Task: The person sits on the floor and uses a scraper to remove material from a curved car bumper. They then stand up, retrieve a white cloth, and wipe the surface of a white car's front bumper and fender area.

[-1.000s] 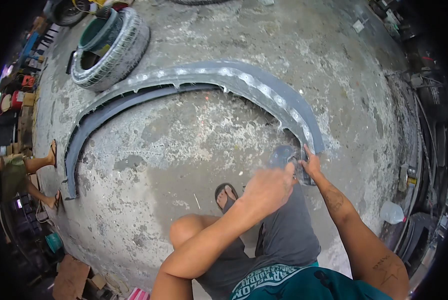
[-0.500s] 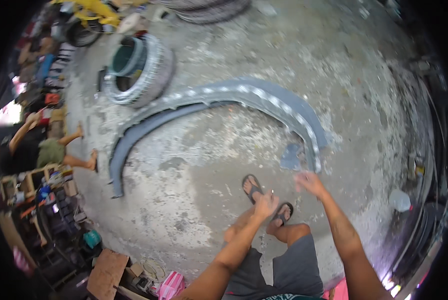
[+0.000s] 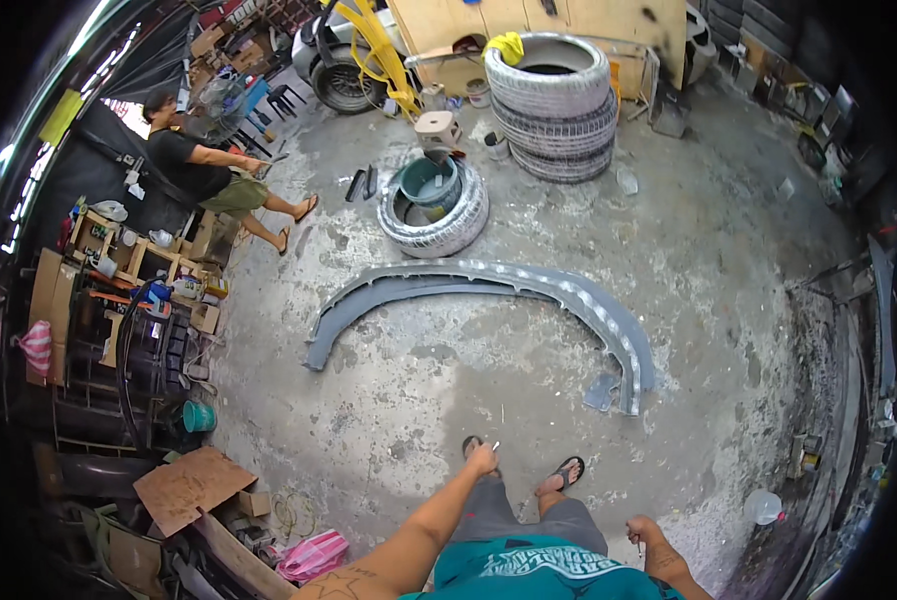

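Note:
My left hand (image 3: 482, 461) is closed in front of my thigh, with a small thin pale stick (image 3: 497, 446) poking out of its fingers; its kind is too small to tell. Down by my right hip, my right hand (image 3: 645, 531) is curled, and whatever may be in it is hidden. Ahead of my feet a long curved grey car body panel (image 3: 499, 277) lies on the concrete floor like an arch, with whitish patches along its right side. Near its right end lies a small grey piece (image 3: 601, 392). Neither hand touches the panel.
Beyond the panel, a tire (image 3: 439, 238) holds a bucket (image 3: 431, 187), with a tire stack (image 3: 554, 120) behind. At left, a person (image 3: 204, 160) sits beside cluttered shelves (image 3: 139, 260). A brown board (image 3: 194, 488) lies lower left; a clear plastic jug (image 3: 763, 507) stands right.
The view has tilted up, bringing the tire stack and back wall in. My right hand has drawn back from near the panel's right end to my hip. My left hand stays closed.

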